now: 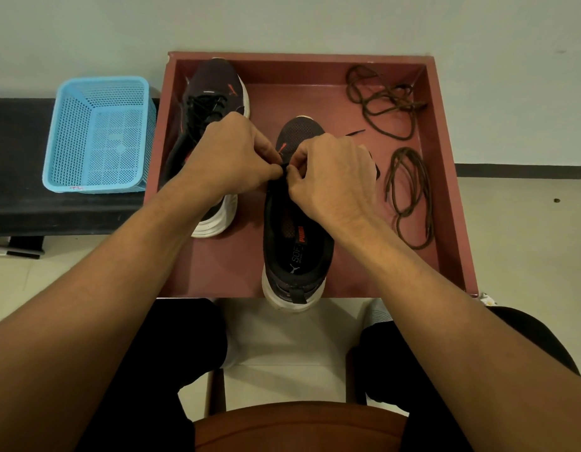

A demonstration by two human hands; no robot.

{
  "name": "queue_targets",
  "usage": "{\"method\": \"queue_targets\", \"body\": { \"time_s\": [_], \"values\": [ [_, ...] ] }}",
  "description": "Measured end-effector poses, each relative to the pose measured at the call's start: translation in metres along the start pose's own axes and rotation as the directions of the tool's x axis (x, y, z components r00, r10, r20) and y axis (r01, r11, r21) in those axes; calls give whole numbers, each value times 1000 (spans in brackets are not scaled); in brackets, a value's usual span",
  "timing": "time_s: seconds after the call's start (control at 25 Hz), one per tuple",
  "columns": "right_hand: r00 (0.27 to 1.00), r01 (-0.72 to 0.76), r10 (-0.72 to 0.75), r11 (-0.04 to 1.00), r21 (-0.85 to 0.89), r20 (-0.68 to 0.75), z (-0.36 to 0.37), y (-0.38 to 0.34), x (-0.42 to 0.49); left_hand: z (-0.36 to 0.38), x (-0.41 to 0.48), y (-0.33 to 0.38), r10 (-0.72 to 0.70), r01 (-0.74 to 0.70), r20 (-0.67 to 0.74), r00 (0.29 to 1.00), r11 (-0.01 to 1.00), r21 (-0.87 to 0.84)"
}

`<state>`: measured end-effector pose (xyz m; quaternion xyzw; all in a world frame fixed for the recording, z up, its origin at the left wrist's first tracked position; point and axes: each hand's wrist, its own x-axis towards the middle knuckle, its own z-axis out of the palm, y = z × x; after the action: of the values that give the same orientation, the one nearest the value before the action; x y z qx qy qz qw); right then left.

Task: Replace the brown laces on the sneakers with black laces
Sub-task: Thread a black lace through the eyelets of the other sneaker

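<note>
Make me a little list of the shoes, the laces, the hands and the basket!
left hand: pinches the black lace over the near sneaker
right hand: pinches the same lace, close to the left hand
near sneaker: in the red tray, heel over its front edge
far sneaker: in the tray, already has black lacing
brown laces: two loose bundles, right side of the tray
blue basket: left of the tray, on a dark bench

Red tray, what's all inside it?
A far sneaker with black laces, a near sneaker, and two loose brown laces. The left hand and right hand pinch a black lace over the near sneaker, covering its eyelets, so its lacing can't be seen.
</note>
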<state>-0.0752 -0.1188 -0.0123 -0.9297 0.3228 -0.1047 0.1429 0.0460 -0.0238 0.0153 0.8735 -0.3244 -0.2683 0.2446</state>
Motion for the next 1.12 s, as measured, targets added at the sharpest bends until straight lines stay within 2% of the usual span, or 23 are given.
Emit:
{"method": "queue_targets", "body": {
  "time_s": [0.2,0.52,0.68,0.92,1.12],
  "values": [
    [999,7,-11,997,82,43,2,2,1,0,1,-1,0,0,-7,1000,1000,0],
    [998,21,-18,998,-56,66,2,-1,3,1,0,2,24,-24,-9,1000,999,28],
    [999,10,-7,999,-47,53,2,-1,3,1,-1,3,39,-38,-19,999,998,44],
    [988,-153,147,945,288,43,11,0,-3,6,-1,0,44,-44,-72,996,999,14],
    [981,-190,188,923,335,39,14,3,-1,10,1,-4,16,-19,-58,998,998,-53]
  ]
}}
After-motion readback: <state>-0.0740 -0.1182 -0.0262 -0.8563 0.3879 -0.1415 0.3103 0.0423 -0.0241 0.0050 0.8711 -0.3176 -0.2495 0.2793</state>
